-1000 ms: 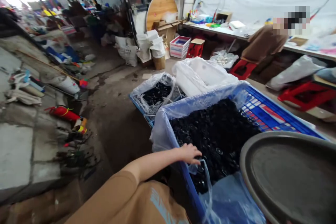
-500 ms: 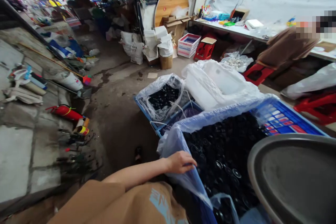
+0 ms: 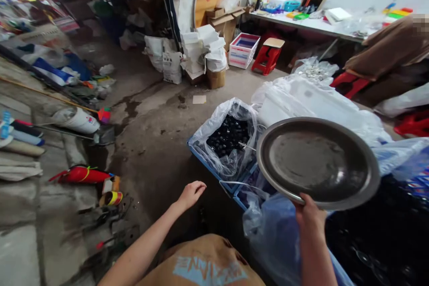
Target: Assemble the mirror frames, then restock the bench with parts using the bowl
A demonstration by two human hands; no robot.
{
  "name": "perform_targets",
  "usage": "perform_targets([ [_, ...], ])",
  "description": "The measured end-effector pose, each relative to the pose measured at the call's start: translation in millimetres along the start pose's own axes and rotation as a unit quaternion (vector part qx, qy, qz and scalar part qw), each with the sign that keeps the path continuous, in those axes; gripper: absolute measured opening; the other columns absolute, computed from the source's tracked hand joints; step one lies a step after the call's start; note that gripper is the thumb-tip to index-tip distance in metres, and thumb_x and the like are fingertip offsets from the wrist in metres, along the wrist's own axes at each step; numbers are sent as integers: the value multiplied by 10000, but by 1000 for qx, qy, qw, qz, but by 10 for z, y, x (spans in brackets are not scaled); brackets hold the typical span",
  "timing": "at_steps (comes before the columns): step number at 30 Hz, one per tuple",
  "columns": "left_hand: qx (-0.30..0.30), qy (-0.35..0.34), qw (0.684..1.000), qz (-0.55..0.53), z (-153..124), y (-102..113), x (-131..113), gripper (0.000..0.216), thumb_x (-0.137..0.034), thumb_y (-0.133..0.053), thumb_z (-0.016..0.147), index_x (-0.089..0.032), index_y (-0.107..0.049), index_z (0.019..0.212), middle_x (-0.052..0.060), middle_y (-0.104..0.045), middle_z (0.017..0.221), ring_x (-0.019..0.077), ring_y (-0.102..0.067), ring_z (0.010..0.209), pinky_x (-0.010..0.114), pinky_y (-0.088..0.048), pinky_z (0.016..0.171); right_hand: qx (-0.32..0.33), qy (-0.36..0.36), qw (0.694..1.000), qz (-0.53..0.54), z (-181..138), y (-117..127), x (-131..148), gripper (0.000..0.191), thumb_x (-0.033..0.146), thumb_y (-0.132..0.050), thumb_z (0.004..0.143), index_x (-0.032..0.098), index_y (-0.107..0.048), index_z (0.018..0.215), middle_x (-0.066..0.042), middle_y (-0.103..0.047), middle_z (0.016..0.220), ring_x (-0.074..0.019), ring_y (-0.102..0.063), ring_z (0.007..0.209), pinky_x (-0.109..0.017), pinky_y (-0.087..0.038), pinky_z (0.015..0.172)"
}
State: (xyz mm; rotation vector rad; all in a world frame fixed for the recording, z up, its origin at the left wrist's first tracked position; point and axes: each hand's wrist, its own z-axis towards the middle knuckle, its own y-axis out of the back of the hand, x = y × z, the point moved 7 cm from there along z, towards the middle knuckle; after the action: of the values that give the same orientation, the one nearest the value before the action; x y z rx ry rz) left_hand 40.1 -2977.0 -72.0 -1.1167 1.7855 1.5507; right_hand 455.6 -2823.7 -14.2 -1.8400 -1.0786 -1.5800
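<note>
Dark metal tray (image 3: pixel 317 163) rides in the person's right hand (image 3: pixel 310 214), which closes around its near rim from below, with the fingers curled over the lip. Round and shallow, it has no long axis: its dull grey inner face tips up toward the head camera, and the near rim sits lower than the far one. It hangs just in front of a blue crate (image 3: pixel 246 190), partly overlapping it, and beside a mass of small black round parts (image 3: pixel 375 232) in a blue plastic liner (image 3: pixel 275 237) at lower right.

The left hand (image 3: pixel 191 194) is open, its fingers loosely curled, and holds nothing; it hangs over the stained concrete floor (image 3: pixel 157 161), well apart from the tray.

Beyond the tray, a clear plastic bag (image 3: pixel 228 138) of more black parts sits in the blue crate. Light blue lettering (image 3: pixel 209 270) crosses the person's tan shirt (image 3: pixel 204 250), but it appears upside down and distorted, so it cannot be read reliably. A white printed sack (image 3: pixel 172 68) stands farther back, its print too small to read. A co-worker's brown top (image 3: pixel 389 49) shows at upper right, beside a long white table (image 3: pixel 301 24).
</note>
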Motion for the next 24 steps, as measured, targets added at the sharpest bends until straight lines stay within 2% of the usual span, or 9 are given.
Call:
perform_targets([
  [4,96,14,993,70,651,284,433,285,-341,-425,934,-232,-655,1062,43,-672,1076,188,-614,998,290,-450,924,-38,-4,995,-94,116,-658,-256,571,297,-631,553,174,-526,1101,-74,-629,1047,-214,-634,826,-411,-587,685],
  [6,135,33,985,99,930,442,717,272,-335,-476,904,-239,-658,1082,50,-670,1081,205,-616,1000,305,-447,924,-61,13,985,-159,243,-972,-320,648,299,-629,564,185,-496,1188,-101,-620,1111,-264,-628,951,-469,-561,799],
  [8,165,57,977,125,1162,645,1035,263,-321,-536,864,-244,-667,1079,57,-675,1079,225,-621,1010,317,-443,925,-80,19,970,-230,401,-1341,-387,757,296,-649,571,175,-443,1289,-152,-597,1181,-328,-592,1074,-540,-482,931],
  [10,184,95,966,156,1358,901,1378,261,-299,-552,845,-234,-673,1066,75,-682,1080,248,-627,1021,335,-442,920,-84,13,953,-291,571,-1776,-469,847,294,-653,596,149,-360,1378,-198,-595,1186,-375,-583,1096,-579,-420,978],
  [13,187,157,950,194,1649,1341,1818,247,-271,-522,854,-211,-669,1042,95,-688,1076,258,-630,1031,340,-439,906,-65,-2,932,-356,811,-2465,-569,870,300,-611,666,116,-253,1437,-207,-636,1073,-381,-631,989,-565,-446,920],
  [17,192,200,941,195,2195,1802,2116,233,-240,-466,883,-215,-651,1022,47,-710,1024,199,-649,981,268,-440,856,-37,2,907,-420,1077,-3223,-566,834,294,-573,712,101,-228,1446,-174,-649,967,-353,-648,881,-522,-475,848],
  [20,203,204,940,181,2854,1958,2197,221,-239,-487,869,-200,-646,1017,38,-717,977,190,-656,940,255,-442,830,-40,32,889,-455,1295,-3674,-510,842,263,-531,753,109,-136,1480,-190,-620,1040,-356,-632,947,-512,-467,856],
  [22,206,199,942,172,3446,1957,2239,241,-250,-514,855,-187,-634,1054,47,-714,966,198,-654,941,265,-442,844,-52,52,879,-471,1488,-3963,-531,850,256,-506,784,109,-66,1496,-228,-563,1143,-376,-605,1025,-514,-460,866],
  [24,208,194,945,162,4152,1855,2300,303,-294,-541,846,-167,-608,1113,64,-711,958,213,-657,935,282,-451,845,-63,60,871,-484,1728,-4259,-654,865,274,-508,804,118,-26,1505,-258,-496,1210,-396,-597,1033,-517,-464,847],
])
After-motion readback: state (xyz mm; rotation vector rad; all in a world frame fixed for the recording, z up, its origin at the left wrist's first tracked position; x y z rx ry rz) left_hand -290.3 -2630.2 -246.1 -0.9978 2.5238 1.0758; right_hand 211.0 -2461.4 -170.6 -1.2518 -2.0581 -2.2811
